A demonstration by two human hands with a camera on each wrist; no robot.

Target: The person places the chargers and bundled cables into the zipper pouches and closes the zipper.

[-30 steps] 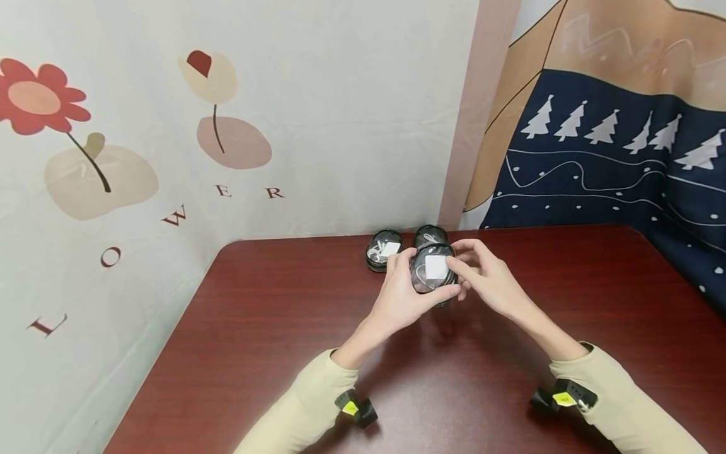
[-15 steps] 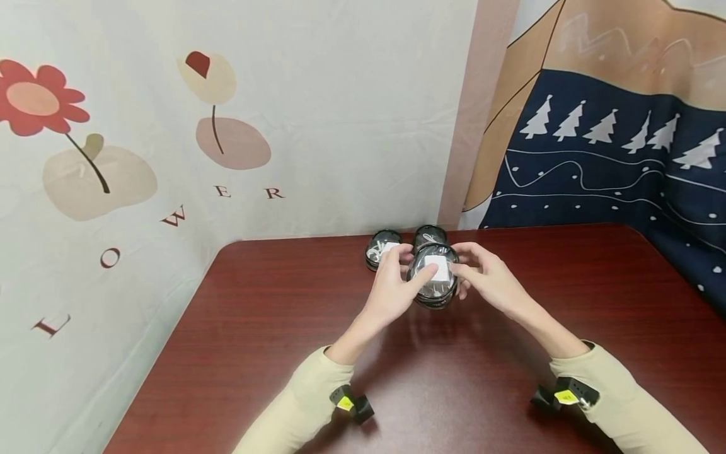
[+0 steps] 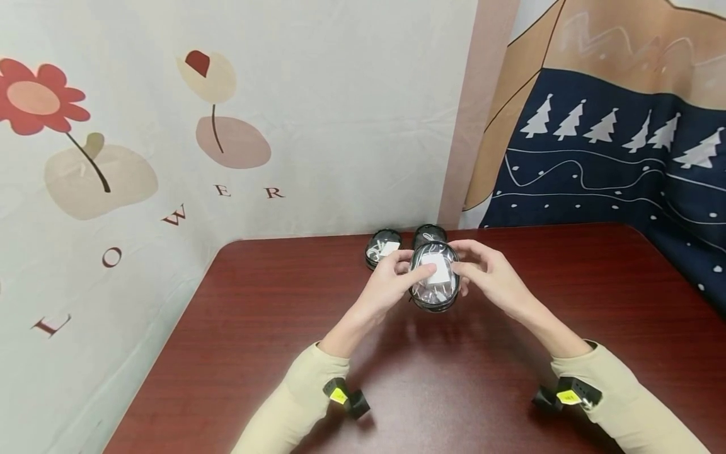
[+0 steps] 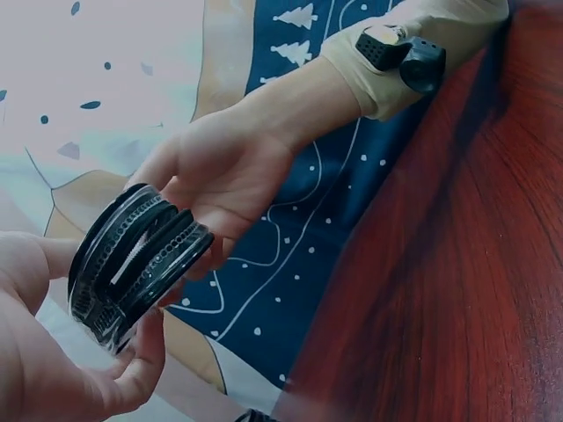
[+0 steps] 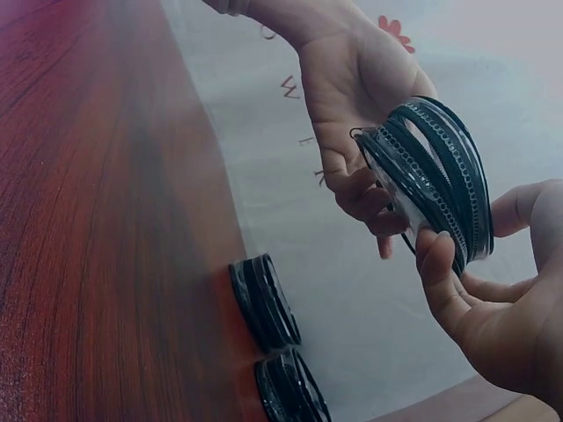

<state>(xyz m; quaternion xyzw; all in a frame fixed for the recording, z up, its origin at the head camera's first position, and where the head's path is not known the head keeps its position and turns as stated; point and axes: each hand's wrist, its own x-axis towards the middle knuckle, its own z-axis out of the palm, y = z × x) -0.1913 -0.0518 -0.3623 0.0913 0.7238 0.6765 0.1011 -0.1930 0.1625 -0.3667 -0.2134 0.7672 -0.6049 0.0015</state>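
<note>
A small oval zip pouch [image 3: 438, 294], clear-faced with black trim and a white label, is held up above the table between both hands. My left hand [image 3: 388, 284] grips its left side, thumb lying on the label. From the right, my right hand [image 3: 496, 280] pinches the edge with thumb in front and fingers behind. The left wrist view shows the pouch [image 4: 141, 255] edge-on, its black zip running round the side wall. In the right wrist view the zip [image 5: 431, 167] looks closed along the visible stretch. Pale items show dimly through the clear face.
Two similar pouches stand at the table's back edge: one pouch [image 3: 381, 246] with a white label at left, another pouch [image 3: 429, 234] partly hidden behind the held one. The dark red table [image 3: 272, 328] meets a printed cloth backdrop [image 3: 340, 126].
My left thumb has shifted from the pouch's lower edge up onto the label. The pouch has tilted to show its face more fully and come slightly nearer. My right hand has barely moved.
</note>
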